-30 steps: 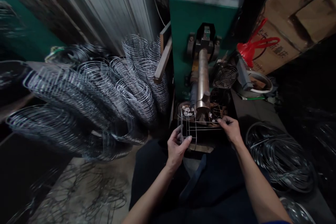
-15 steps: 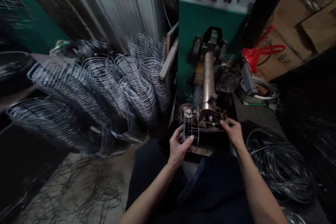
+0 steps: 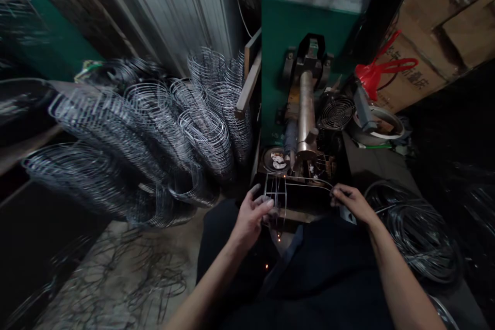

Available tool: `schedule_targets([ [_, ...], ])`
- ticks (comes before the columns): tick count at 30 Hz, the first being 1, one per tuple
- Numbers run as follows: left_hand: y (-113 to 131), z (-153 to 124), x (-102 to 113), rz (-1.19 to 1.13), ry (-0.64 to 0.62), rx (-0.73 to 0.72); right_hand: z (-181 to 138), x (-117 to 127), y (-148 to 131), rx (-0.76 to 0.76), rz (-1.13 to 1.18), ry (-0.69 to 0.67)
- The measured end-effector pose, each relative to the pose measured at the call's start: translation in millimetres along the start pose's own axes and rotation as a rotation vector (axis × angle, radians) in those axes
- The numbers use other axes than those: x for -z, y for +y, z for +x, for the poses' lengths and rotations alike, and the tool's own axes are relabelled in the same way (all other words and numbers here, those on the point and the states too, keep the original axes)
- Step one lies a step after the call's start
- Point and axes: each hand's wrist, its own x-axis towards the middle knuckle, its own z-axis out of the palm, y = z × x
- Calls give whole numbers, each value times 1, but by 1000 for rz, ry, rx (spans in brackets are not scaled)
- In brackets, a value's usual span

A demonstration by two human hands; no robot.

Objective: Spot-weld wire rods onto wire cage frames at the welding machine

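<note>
Two hands hold one small wire frame [image 3: 288,193] just in front of the green machine [image 3: 309,46]. The left hand [image 3: 249,216] has its fingers [image 3: 260,210] clenched around the frame's left end, where several upright wires stand close together. The right hand [image 3: 351,202] pinches the frame's right end between thumb and fingers, at the outer bend of the top wire. The frame lies level between them, over a dark tray-like opening at the machine's foot, just below the tip of the metal cylinder [image 3: 307,113] that slopes down from the machine's face. A few small sparks [image 3: 279,240] show beneath the frame, over the person's dark lap.

Room is tight. To the left, stacks of wire coils [image 3: 162,134] lean in and reach nearly to the left wrist; a wooden plank [image 3: 247,85] stands against the machine's left edge. To the right, loose rings of wire [image 3: 417,237] lie near the right forearm. Behind the right hand sit a small round fan guard [image 3: 335,112] and a white bowl [image 3: 381,126], with cardboard boxes [image 3: 433,26] above. The only open space is the floor [image 3: 116,278] at lower left, littered with stray wire.
</note>
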Motion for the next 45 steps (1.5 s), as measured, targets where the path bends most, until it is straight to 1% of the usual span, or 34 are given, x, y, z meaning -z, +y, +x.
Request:
schedule_targets([
  [1, 10, -6, 9, 17, -84, 41, -9, 2, 5, -107, 8, -94],
  [3, 26, -15, 26, 94, -249, 85, -23, 1, 15, -276, 21, -228],
  [4, 30, -17, 34, 123, -295, 99, -26, -3, 21, -328, 24, -285],
  [5, 29, -18, 40, 137, -300, 115, -28, -8, 27, -363, 32, -329],
  [6, 23, -19, 46, 135, -271, 136, -29, -15, 33, -391, 45, -369],
  [7, 13, -21, 50, 125, -216, 164, -29, -23, 40, -417, 59, -404],
  [10, -30, -36, 59, 132, -26, 244, -27, -43, 61, -534, 48, -481],
  [11, -44, -44, 61, 146, 4, 270, -27, -46, 67, -585, 33, -497],
  [13, -67, -63, 64, 181, 4, 328, -27, -48, 76, -659, 10, -525],
  [14, -75, -72, 64, 199, -12, 351, -28, -47, 77, -647, 5, -524],
  [15, -80, -78, 63, 216, -23, 361, -28, -44, 77, -591, -2, -513],
  [16, -82, -82, 62, 231, -23, 350, -29, -40, 75, -497, -15, -486],
  [18, -82, -80, 58, 247, -2, 280, -28, -32, 64, -271, -39, -412],
  [19, -79, -74, 54, 248, 9, 227, -27, -28, 55, -173, -36, -378],
  [21, -69, -58, 45, 247, 29, 110, -22, -22, 34, -53, 10, -321],
  [24, -53, -31, 25, 257, 46, -62, -9, -16, 1, 52, 87, -188],
  [27, -40, -13, 3, 252, 51, -163, 8, -14, -22, 153, 120, -21],
  [30, -34, -5, -12, 251, 44, -218, 24, -14, -30, 197, 128, 53],
  [33, -29, 1, -19, 260, 36, -240, 35, -15, -30, 183, 96, 77],
  [38, -22, 9, -26, 238, 56, -180, 48, -13, -29, 167, 66, 112],
  [45, -28, 24, -24, 223, 37, -194, 54, -8, -34, 183, 52, 95],
])
